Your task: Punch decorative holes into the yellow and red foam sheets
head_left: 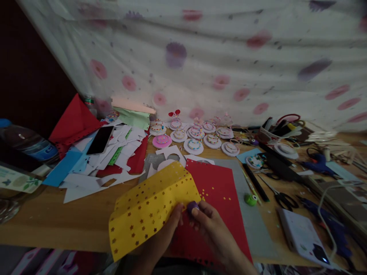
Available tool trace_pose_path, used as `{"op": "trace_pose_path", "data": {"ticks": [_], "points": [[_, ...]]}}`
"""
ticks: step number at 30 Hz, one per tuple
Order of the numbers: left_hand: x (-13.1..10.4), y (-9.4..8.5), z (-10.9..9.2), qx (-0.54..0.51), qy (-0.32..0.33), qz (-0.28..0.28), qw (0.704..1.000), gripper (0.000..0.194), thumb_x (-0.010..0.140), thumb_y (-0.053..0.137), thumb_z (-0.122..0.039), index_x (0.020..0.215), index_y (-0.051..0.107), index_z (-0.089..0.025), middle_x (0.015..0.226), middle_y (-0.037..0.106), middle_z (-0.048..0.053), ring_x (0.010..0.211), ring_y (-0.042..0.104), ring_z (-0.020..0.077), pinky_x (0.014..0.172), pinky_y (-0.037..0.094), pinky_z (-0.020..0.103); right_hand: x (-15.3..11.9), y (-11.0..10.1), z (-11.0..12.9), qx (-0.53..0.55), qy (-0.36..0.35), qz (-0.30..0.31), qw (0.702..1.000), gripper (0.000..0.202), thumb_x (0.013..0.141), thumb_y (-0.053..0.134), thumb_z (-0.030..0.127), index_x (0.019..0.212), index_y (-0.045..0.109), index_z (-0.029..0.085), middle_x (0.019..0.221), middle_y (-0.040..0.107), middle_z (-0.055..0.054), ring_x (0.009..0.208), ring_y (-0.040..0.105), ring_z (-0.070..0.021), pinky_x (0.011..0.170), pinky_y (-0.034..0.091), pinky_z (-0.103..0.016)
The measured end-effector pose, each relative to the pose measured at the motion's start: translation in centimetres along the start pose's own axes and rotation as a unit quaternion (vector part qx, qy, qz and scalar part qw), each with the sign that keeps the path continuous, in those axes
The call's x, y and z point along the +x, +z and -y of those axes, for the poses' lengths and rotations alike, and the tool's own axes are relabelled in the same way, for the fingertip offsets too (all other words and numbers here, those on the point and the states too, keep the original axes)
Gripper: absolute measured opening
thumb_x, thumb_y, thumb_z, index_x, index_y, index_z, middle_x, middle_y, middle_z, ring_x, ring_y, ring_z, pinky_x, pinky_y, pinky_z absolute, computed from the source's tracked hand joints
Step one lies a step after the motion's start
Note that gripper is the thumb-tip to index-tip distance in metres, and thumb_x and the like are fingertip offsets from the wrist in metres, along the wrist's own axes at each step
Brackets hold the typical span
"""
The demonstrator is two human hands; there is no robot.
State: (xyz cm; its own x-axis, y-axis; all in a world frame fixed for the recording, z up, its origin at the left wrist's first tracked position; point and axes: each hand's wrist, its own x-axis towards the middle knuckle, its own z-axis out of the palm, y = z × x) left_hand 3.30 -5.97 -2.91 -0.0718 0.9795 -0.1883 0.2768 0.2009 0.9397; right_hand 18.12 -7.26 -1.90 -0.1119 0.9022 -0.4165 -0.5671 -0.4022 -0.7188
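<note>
My left hand is closed on the lower right edge of a yellow sheet of paper, which is creased and full of star-shaped holes. A small purple craft punch sits between the thumb and fingers of my right hand, at the yellow sheet's edge. Whether the paper is inside the punch's slot is hidden by my fingers. Under both hands lies a red sheet of paper, with several small yellow paper stars scattered on it. Beneath that is a grey cutting mat.
White paper scraps and a black-screened phone pile up at left, beside a bottle. Several small decorated paper hats stand at the back. To the right are a green punch, scissors, glue guns and a white power bank.
</note>
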Motion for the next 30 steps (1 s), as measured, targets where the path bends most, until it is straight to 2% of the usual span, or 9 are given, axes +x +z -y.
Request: {"op": "trace_pose_path", "data": {"ticks": [3,6,11,21,25,30], "points": [[0.0,-0.5,-0.7,0.073,0.019,0.086,0.993,0.048,0.084,0.051,-0.054,0.046,0.054,-0.025,0.052,0.055,-0.001,0.054,0.052,0.016,0.063,0.045,0.029,0.1,-0.6,0.6,-0.024,0.002,0.008,1.0,0.027,0.063,0.085,0.035,0.077,0.07,0.017,0.071,0.064,0.001,0.058,0.053,-0.0081,0.054,0.041,-0.018],[0.2,-0.8,-1.0,0.066,0.011,0.156,0.986,0.051,0.086,0.043,-0.055,0.047,0.05,-0.024,0.052,0.05,-0.001,0.054,0.05,0.0151,0.06,0.045,0.027,0.2,-1.1,1.0,-0.043,0.016,0.016,0.999,0.028,0.063,0.084,0.035,0.078,0.071,0.017,0.074,0.065,0.0,0.064,0.055,-0.0102,0.056,0.043,-0.019],[0.4,-1.0,-1.2,0.062,0.006,0.216,0.975,0.05,0.088,0.039,-0.055,0.051,0.05,-0.024,0.058,0.053,0.0,0.061,0.054,0.0168,0.066,0.045,0.027,0.1,-1.1,0.9,-0.045,0.036,0.068,0.996,0.029,0.068,0.081,0.038,0.087,0.072,0.018,0.081,0.069,-0.003,0.073,0.06,-0.0132,0.061,0.047,-0.021],[0.7,-1.3,-1.8,0.059,0.007,0.232,0.971,0.049,0.087,0.039,-0.055,0.05,0.051,-0.025,0.057,0.052,0.0,0.06,0.051,0.0171,0.07,0.044,0.028,0.1,-1.0,1.6,-0.065,0.037,0.07,0.995,0.029,0.068,0.081,0.039,0.088,0.074,0.019,0.082,0.07,-0.003,0.07,0.059,-0.0117,0.059,0.047,-0.019],[0.6,-1.4,-2.4,0.051,0.002,0.229,0.972,0.05,0.086,0.041,-0.055,0.047,0.05,-0.025,0.055,0.053,0.0,0.058,0.052,0.0173,0.068,0.046,0.028,0.1,-0.9,1.4,-0.059,0.028,0.07,0.995,0.027,0.068,0.08,0.041,0.083,0.074,0.019,0.075,0.068,-0.002,0.065,0.056,-0.0107,0.057,0.045,-0.019],[0.8,-1.5,-1.3,0.07,0.012,0.223,0.972,0.05,0.086,0.042,-0.055,0.048,0.055,-0.025,0.058,0.058,0.003,0.059,0.056,0.0198,0.067,0.048,0.032,0.1,-0.6,1.1,-0.061,-0.016,0.088,0.994,0.025,0.073,0.076,0.038,0.089,0.073,0.019,0.082,0.071,-0.004,0.072,0.06,-0.015,0.069,0.046,-0.025]]}}
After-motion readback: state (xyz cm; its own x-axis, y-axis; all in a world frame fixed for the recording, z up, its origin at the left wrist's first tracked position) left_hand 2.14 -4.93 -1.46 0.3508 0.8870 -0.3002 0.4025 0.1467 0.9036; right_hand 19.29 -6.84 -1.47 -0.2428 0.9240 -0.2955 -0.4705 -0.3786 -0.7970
